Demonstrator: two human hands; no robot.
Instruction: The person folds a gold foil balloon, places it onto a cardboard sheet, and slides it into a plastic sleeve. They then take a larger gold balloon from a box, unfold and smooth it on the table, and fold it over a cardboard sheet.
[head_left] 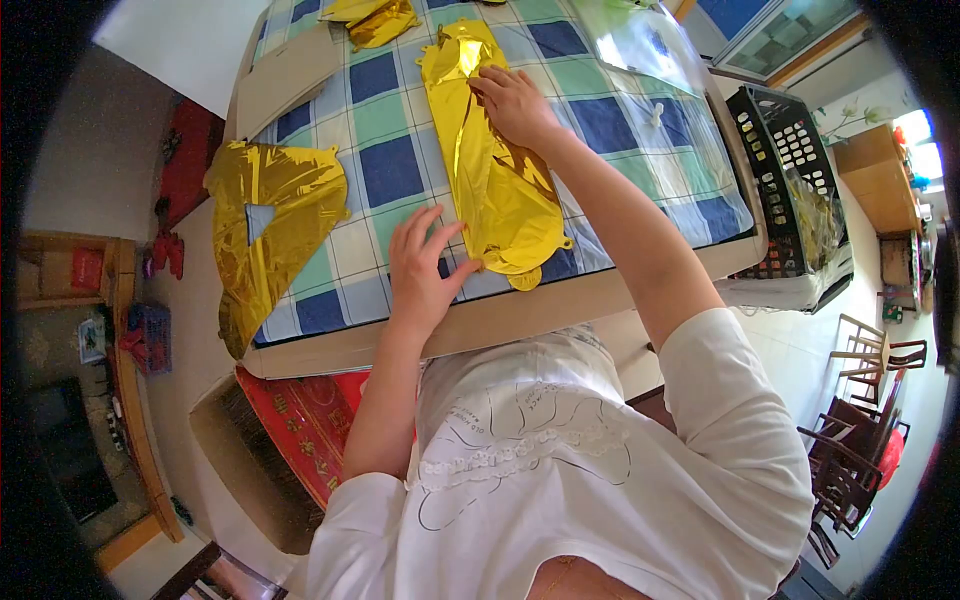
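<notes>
A long piece of shiny gold foil (490, 170) lies on the checked cloth of the table (390, 170), stretching from the far side toward the near edge. My right hand (512, 105) rests on its upper part, with the fingers bent over the foil's right edge; whether they grip it is hidden. My left hand (425, 265) is beside the foil's lower left edge, fingers spread, with the fingertips near or touching it and nothing held. Another gold foil piece (285, 215) with a gap in it hangs over the table's left edge.
More gold foil (375, 20) and a cardboard sheet (290, 80) lie at the far left of the table. Clear plastic (640, 40) covers the far right. A black crate (780, 170) stands right of the table, and an open box (260, 470) sits below its left corner.
</notes>
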